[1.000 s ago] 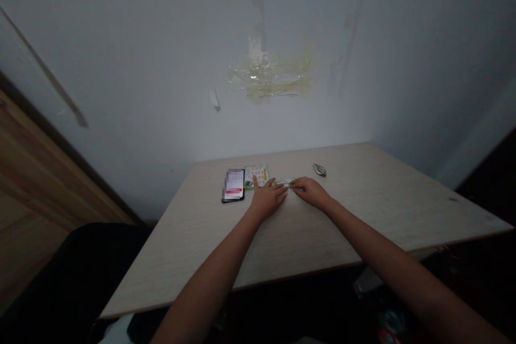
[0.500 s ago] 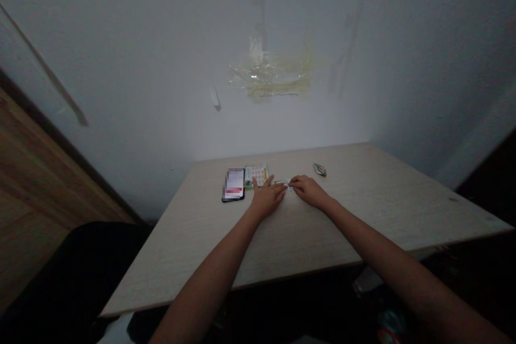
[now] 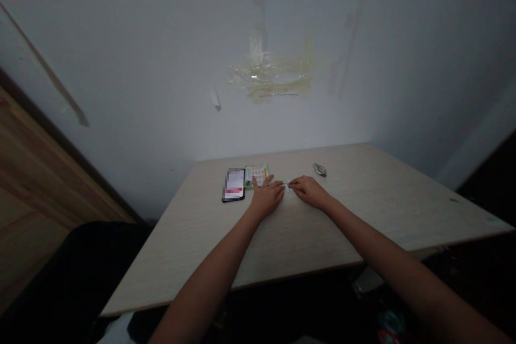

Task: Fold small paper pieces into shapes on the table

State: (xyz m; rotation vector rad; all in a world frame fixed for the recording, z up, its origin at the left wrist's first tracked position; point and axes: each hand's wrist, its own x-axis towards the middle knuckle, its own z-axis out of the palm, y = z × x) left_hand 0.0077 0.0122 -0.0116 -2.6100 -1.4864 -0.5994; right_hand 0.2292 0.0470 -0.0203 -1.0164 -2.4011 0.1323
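A small whitish paper piece with printed marks lies on the table between my hands, mostly covered by fingers. My left hand rests over its left side with fingers stretched and spread. Two of these fingers reach across the lower edge of a printed card or booklet. From the right, my right hand pinches the paper piece between thumb and fingertips. A phone with a lit, partly blurred screen lies just left of the booklet.
On the pale wooden table, a small crumpled or folded colourful wrapper lies beyond my right hand. Behind the table rises a wall with peeling clear tape. A dark chair-like shape stands at the left.
My right fingertips have shifted very slightly on the paper piece. Otherwise both hands, the phone and the booklet stay in place.
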